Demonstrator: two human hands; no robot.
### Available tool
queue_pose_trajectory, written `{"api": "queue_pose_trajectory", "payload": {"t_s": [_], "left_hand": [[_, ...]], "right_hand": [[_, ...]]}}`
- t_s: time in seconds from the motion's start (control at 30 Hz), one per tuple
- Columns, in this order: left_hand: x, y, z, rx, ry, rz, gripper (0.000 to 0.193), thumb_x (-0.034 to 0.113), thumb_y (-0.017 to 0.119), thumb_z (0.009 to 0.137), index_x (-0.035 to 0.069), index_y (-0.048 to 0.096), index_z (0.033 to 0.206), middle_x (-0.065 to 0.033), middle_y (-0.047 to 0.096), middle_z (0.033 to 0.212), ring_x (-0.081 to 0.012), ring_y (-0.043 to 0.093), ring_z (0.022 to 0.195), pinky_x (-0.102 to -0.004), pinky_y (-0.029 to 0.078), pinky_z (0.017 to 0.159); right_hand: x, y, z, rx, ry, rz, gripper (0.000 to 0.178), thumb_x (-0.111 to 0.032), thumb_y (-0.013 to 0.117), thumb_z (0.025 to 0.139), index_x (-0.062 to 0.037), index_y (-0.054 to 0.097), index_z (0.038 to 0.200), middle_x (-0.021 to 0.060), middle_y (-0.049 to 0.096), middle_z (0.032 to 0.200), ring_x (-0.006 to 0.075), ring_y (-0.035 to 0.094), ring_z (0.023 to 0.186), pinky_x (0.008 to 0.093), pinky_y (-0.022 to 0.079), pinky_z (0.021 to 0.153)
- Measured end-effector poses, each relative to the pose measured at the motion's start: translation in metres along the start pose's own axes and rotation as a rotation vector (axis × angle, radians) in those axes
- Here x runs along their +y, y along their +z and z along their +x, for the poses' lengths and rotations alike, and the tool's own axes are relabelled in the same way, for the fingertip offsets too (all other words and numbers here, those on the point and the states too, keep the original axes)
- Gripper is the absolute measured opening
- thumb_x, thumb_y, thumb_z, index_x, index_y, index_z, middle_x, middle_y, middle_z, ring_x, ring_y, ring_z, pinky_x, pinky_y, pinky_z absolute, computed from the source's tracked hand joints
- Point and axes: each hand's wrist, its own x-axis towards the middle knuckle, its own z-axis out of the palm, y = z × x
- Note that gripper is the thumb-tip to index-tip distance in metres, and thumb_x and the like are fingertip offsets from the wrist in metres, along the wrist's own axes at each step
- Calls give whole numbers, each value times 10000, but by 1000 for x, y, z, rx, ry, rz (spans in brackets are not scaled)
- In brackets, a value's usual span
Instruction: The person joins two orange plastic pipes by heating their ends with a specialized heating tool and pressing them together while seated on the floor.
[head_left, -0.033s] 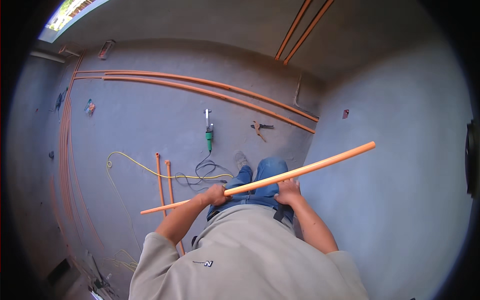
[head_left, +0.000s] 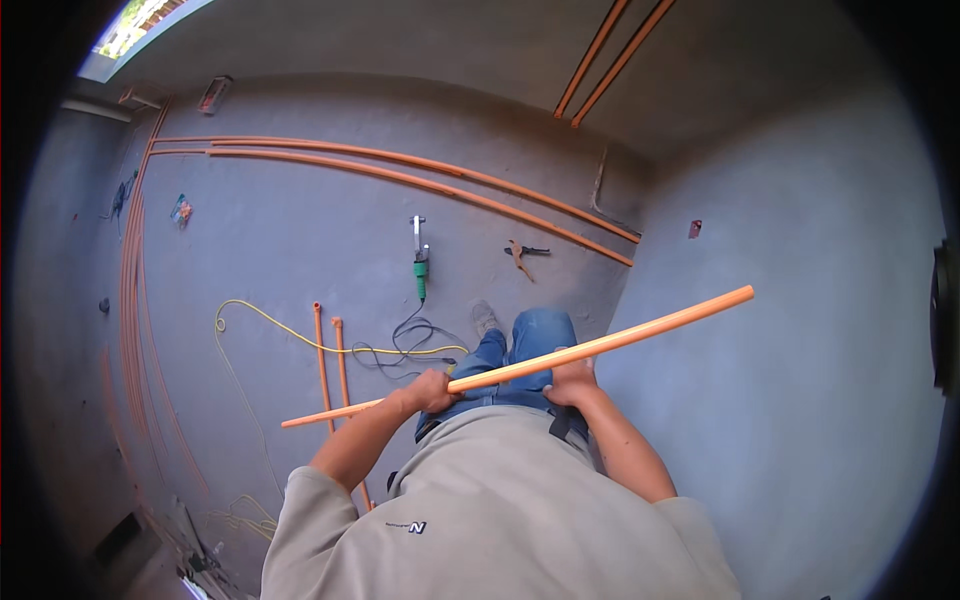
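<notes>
A long orange pipe (head_left: 640, 332) slants across my lap, its right end higher in the picture. My left hand (head_left: 433, 391) is closed around it, left of its middle. Past that hand, the pipe's thinner-looking left end lies beyond my forearm. My right hand (head_left: 572, 382) is at my right thigh, right under the pipe, which crosses in front of it. Its thumb points down to the left, and its other fingers are mostly hidden.
Ahead on the grey floor lie a green-handled pipe welding tool (head_left: 420, 270) with a dark cord and an orange-and-black pipe cutter (head_left: 522, 256). Two orange pipes (head_left: 341, 360) lie left, crossed by a yellow cable (head_left: 290, 327). Long orange pipes (head_left: 420, 182) run toward the wall (head_left: 780, 330).
My right hand has shifted slightly left and turned a little beneath the pipe. My left hand keeps its hold, and the pipe has hardly moved.
</notes>
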Motion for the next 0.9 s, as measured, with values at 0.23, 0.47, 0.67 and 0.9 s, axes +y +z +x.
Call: {"api": "queue_pose_trajectory", "payload": {"t_s": [0.23, 0.47, 0.67, 0.9], "left_hand": [[10, -61, -19, 4, -72, -134, 350, 392, 651, 872, 82, 743, 1004, -241, 691, 932, -444, 645, 893, -483, 529, 812], [4, -177, 37, -41, -219, -121, 353, 355, 650, 866, 55, 713, 1042, -257, 689, 960, -438, 645, 947, -484, 517, 844], [-20, -243, 53, 101, -162, -98, 230, 191, 661, 852, 62, 718, 1033, -193, 652, 1043, -377, 619, 1025, -445, 495, 917], [-4, -303, 59, 69, -142, -30, 207, 195, 657, 859, 59, 713, 1005, -186, 673, 1021, -375, 625, 988, -447, 507, 901]], "right_hand": [[17, -57, 69, -131, 49, 144, 531, -204, 639, 778, -118, 597, 1300, 148, 533, 1346, 360, 450, 1343, 498, 394, 1089], [118, -148, 157, -397, 293, -55, 556, -270, 661, 809, -101, 600, 1336, 154, 518, 1427, 356, 459, 1350, 554, 396, 1090], [22, -141, 235, -80, -170, 501, 502, -402, 732, 774, -175, 686, 1219, 124, 587, 1328, 342, 522, 1248, 530, 410, 1049], [-13, -141, 242, -257, -238, 146, 415, -437, 669, 756, -204, 737, 1093, 99, 603, 1229, 322, 479, 1241, 590, 356, 1043]]}}
